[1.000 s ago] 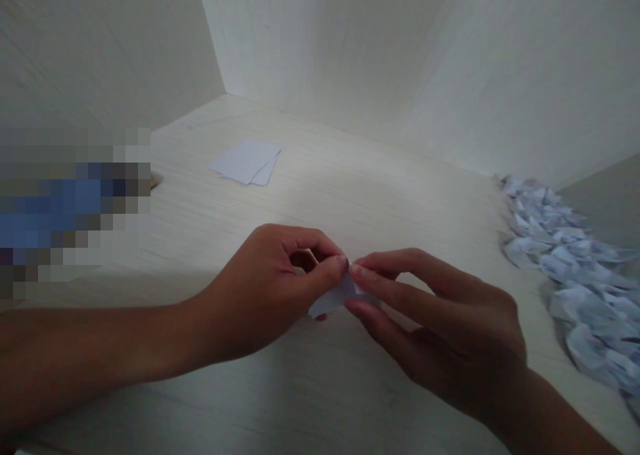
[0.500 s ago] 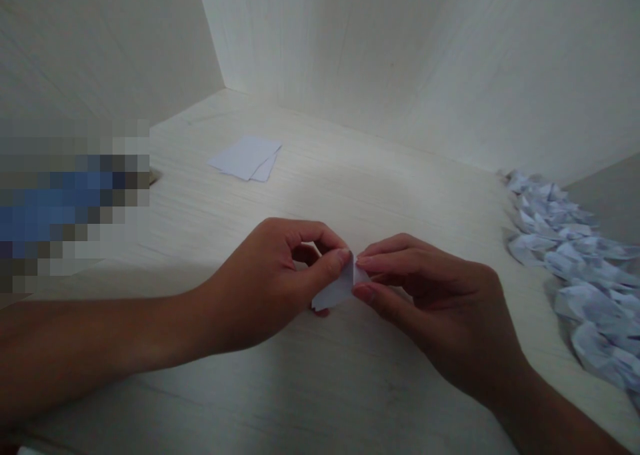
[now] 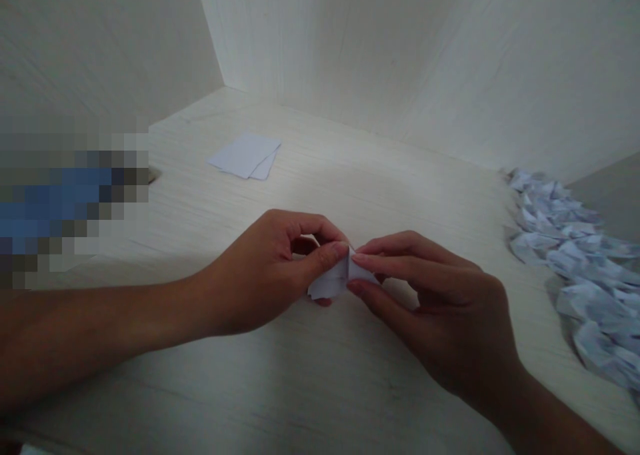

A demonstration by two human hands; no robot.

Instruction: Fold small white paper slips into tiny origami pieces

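Note:
A small piece of folded white paper is held between both hands, just above the pale tabletop. My left hand pinches its upper left part with thumb and forefinger; another fingertip shows beneath its lower edge. On the other side, my right hand grips the paper's right part between thumb and fingertips. A raised fold stands between the two hands. The far side of the paper is hidden by the fingers.
Loose flat white sheets lie farther back on the tabletop. Along the right side is a heap of several folded paper pieces. Pale walls rise behind and at the left. A pixelated patch covers the left edge.
The right fingers have shifted slightly along the paper, and more of its right part shows folded between them. Both hands sit a little higher in view.

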